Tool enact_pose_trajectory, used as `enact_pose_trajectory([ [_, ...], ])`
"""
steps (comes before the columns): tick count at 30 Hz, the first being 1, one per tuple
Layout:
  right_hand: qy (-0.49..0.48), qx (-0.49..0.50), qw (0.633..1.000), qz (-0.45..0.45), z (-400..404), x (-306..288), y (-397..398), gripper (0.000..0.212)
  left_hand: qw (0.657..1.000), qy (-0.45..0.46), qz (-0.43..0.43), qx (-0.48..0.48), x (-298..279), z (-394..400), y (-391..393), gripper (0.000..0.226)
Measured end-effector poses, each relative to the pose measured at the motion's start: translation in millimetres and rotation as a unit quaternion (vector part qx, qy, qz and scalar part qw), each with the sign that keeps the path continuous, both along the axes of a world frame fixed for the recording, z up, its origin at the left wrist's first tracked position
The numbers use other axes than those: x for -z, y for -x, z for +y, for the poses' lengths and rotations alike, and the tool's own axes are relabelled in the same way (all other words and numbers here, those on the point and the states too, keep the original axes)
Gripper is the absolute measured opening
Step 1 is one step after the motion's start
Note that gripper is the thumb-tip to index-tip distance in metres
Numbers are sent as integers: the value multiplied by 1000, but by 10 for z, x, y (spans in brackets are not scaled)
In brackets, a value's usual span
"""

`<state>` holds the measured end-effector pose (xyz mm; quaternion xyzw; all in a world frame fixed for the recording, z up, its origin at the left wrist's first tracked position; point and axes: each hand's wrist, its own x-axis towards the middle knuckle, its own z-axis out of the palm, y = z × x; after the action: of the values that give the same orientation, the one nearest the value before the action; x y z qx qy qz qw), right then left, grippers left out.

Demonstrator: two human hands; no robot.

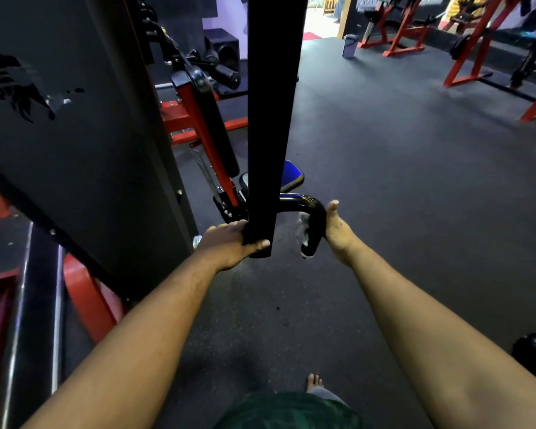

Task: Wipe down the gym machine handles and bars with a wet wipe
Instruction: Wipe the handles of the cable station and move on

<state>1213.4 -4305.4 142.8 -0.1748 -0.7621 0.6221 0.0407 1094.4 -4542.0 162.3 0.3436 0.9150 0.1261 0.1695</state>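
A black square bar (pixel 271 119) of the gym machine hangs down the middle of the view. My left hand (pixel 229 243) grips its lower end, thumb across the front. Right of it, a glossy black curved handle (pixel 310 218) bends downward. My right hand (pixel 338 230) wraps round the handle from the right side, thumb pointing up. A whitish wet wipe (pixel 304 230) shows between the handle and my hidden fingers, pressed against the handle's left side.
A large black machine panel (pixel 75 150) fills the left. Red frame parts (pixel 198 119) and a blue pad (pixel 291 178) lie behind the bar. More red machines (pixel 477 41) stand at the far right on the dark rubber floor (pixel 415 181). My bare foot (pixel 314 382) is below.
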Motion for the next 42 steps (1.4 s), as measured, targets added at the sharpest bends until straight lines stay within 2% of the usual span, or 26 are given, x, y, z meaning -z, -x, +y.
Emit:
enact_pose_trajectory([
  [2, 39, 21, 998, -42, 95, 306, -31, 112, 1000, -3, 1, 3, -3, -7, -14, 78],
  [5, 93, 78, 991, -52, 174, 533, -51, 132, 1000, -7, 2, 6, -6, -12, -12, 78],
  [8, 115, 81, 990, 2, -41, 171, -39, 118, 1000, -6, 5, 12, -1, -8, 10, 81],
  [10, 113, 71, 990, 47, -116, -24, -13, 116, 1000, -12, 3, 11, 12, -4, 27, 80],
  [13, 31, 117, 988, 100, -202, -247, 8, 98, 1000, -13, 5, 10, 20, 8, 55, 79],
  [16, -21, 155, 974, 165, -276, -196, -51, 55, 1000, -15, 13, 11, 19, 21, 69, 77],
  [18, -27, 191, 967, 165, -276, 3, -112, 34, 1000, -20, 12, 9, 22, 28, 67, 76],
  [21, 28, 210, 967, 142, -159, 137, -131, 29, 1000, -22, 15, 8, 24, 34, 74, 76],
  [23, 37, 211, 963, 164, -134, -29, -107, 19, 1000, -20, 15, 10, 23, 34, 78, 76],
  [25, -7, 207, 956, 208, -144, -258, -62, 10, 1000, -24, 13, 5, 15, 38, 89, 75],
  [27, -126, 183, 938, 267, -183, -411, -26, 13, 999, -29, 16, 3, 12, 46, 107, 73],
  [29, -317, 138, 881, 324, -186, -419, -24, 18, 999, -30, 23, 8, 19, 56, 125, 73],
  [31, -489, 99, 794, 347, -125, -263, -54, 21, 999, -29, 21, 12, 38, 64, 158, 73],
  [33, -570, 110, 743, 333, -31, -57, -123, 25, 999, -27, 21, 16, 69, 70, 189, 72],
  [34, -580, 127, 737, 323, 2, 20, -159, 26, 999, -28, 22, 16, 83, 72, 206, 72],
  [37, -560, 178, 759, 282, 16, 191, -274, 18, 999, -33, 34, 15, 110, 76, 246, 72],
  [40, -570, 132, 777, 231, -18, 346, -420, 18, 999, -32, 34, 20, 147, 93, 283, 71],
  [42, -591, 106, 764, 237, -12, 316, -467, 18, 999, -32, 32, 20, 166, 95, 304, 71],
])
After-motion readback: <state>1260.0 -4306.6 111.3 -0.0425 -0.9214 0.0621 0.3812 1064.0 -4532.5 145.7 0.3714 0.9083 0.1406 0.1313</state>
